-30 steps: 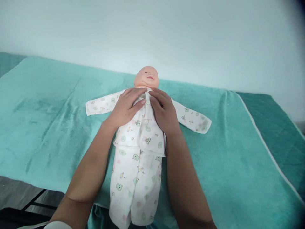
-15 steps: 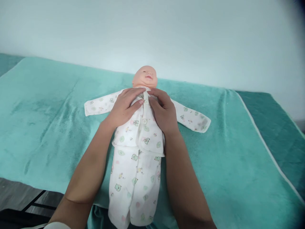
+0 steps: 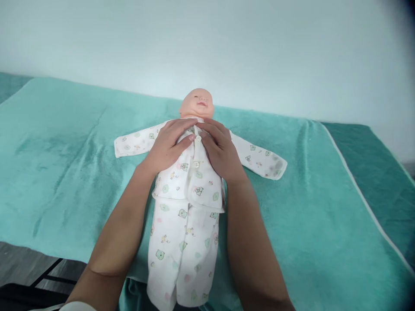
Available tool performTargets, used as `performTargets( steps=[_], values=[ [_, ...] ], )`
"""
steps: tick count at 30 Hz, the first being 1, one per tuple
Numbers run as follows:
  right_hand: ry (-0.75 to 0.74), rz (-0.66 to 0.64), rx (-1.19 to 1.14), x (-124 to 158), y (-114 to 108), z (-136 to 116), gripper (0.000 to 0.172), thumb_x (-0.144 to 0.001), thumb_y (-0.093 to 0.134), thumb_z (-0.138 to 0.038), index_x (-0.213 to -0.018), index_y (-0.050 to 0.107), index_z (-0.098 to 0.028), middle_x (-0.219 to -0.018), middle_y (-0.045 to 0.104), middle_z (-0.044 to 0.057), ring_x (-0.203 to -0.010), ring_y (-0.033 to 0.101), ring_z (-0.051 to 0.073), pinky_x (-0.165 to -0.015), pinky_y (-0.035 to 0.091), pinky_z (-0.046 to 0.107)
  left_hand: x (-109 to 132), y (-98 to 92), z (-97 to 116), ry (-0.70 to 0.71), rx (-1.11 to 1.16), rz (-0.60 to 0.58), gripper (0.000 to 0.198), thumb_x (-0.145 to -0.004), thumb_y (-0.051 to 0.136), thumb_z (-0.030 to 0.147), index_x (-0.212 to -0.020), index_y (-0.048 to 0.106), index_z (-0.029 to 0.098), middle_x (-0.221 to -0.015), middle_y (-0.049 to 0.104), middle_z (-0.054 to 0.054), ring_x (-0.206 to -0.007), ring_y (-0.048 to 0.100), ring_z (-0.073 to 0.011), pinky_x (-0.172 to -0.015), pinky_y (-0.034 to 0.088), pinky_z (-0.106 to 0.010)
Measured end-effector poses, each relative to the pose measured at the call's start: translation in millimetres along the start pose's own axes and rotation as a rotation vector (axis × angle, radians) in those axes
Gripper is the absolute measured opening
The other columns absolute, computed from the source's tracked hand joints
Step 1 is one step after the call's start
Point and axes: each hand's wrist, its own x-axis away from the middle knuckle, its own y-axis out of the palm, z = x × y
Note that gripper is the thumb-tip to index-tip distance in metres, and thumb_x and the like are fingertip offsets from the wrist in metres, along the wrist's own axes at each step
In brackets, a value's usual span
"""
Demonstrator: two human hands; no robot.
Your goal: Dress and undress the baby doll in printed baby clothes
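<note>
A doll [image 3: 196,103] lies on its back, dressed in a white printed jacket [image 3: 207,185] and matching trousers [image 3: 181,255]. Its sleeves stretch out to both sides. My left hand [image 3: 170,144] rests on the left part of the jacket's chest, fingers extended and thumb apart. On the other side of the front edge, my right hand [image 3: 222,149] lies over the chest near the collar, its thumb also apart from the fingers. A button [image 3: 198,138] shows between the two thumbs, and another one sits lower down. The fingertips nearly meet below the doll's neck.
A light green blanket [image 3: 81,185] covers the table under the doll, with a darker green cover [image 3: 369,172] at the right. Behind stands a pale wall [image 3: 207,47]. Dark metal bars [image 3: 48,274] and grey floor show at the lower left.
My right hand has shifted slightly left, its fingers now closer to my left fingertips. The upper button shows more clearly. My left hand has hardly moved.
</note>
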Motion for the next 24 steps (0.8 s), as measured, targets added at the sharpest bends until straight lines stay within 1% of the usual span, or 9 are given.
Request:
performTargets(
  steps=[2, 5, 8, 13, 18, 24],
  values=[
    [0.036, 0.039, -0.069, -0.3, 2.0, -0.2, 0.026, -0.101, 0.06, -0.042, -0.121, 0.074, -0.036, -0.145, 0.065, 0.001, -0.143, 0.052, 0.026, -0.125, 0.038, 0.055, 0.1, 0.0, 0.3, -0.002, 0.004, 0.002, 0.048, -0.107, 0.043, 0.051, -0.147, 0.059, 0.03, -0.154, 0.062, -0.004, -0.144, 0.053, -0.0247, -0.124, 0.04, -0.046],
    [0.105, 0.123, -0.172, -0.5, 5.5, 1.1, 0.026, -0.096, 0.064, -0.036, -0.12, 0.072, -0.033, -0.136, 0.07, 0.003, -0.132, 0.061, 0.025, -0.119, 0.046, 0.053, 0.4, -0.2, 0.4, -0.005, 0.016, 0.006, 0.047, -0.107, 0.045, 0.051, -0.147, 0.059, 0.029, -0.153, 0.063, -0.005, -0.144, 0.053, -0.0244, -0.125, 0.04, -0.046],
    [0.145, 0.159, -0.196, -0.6, 7.9, 5.1, 0.027, -0.094, 0.064, -0.035, -0.121, 0.07, -0.031, -0.13, 0.072, 0.004, -0.125, 0.065, 0.025, -0.113, 0.05, 0.052, 0.5, -0.6, 0.2, -0.008, 0.015, 0.003, 0.048, -0.107, 0.044, 0.052, -0.147, 0.06, 0.03, -0.154, 0.062, -0.005, -0.145, 0.053, -0.0249, -0.124, 0.041, -0.047],
    [0.113, 0.164, -0.174, -0.5, 8.8, 8.3, 0.026, -0.096, 0.063, -0.035, -0.121, 0.069, -0.031, -0.13, 0.072, 0.004, -0.124, 0.065, 0.025, -0.112, 0.051, 0.052, 0.0, -0.9, -0.2, 0.021, 0.015, -0.006, 0.047, -0.108, 0.042, 0.051, -0.147, 0.06, 0.032, -0.154, 0.062, -0.003, -0.145, 0.053, -0.0247, -0.126, 0.039, -0.048],
    [0.05, 0.163, -0.164, 0.0, 7.7, 0.0, 0.017, -0.096, 0.061, -0.031, -0.108, 0.073, -0.03, -0.129, 0.072, 0.004, -0.126, 0.064, 0.024, -0.116, 0.048, 0.05, 0.4, -0.2, -1.3, 0.018, 0.027, 0.007, 0.048, -0.107, 0.044, 0.053, -0.148, 0.059, 0.031, -0.154, 0.062, -0.004, -0.144, 0.054, -0.0245, -0.125, 0.04, -0.046],
    [0.044, 0.126, -0.073, 0.3, 5.0, -3.0, 0.02, -0.099, 0.061, -0.041, -0.107, 0.077, -0.033, -0.135, 0.069, 0.005, -0.132, 0.061, 0.026, -0.116, 0.049, 0.053, 1.3, 0.4, -1.6, -0.015, 0.038, 0.01, 0.049, -0.106, 0.045, 0.053, -0.148, 0.058, 0.031, -0.154, 0.062, -0.006, -0.145, 0.053, -0.0254, -0.124, 0.041, -0.047]
  ],
)
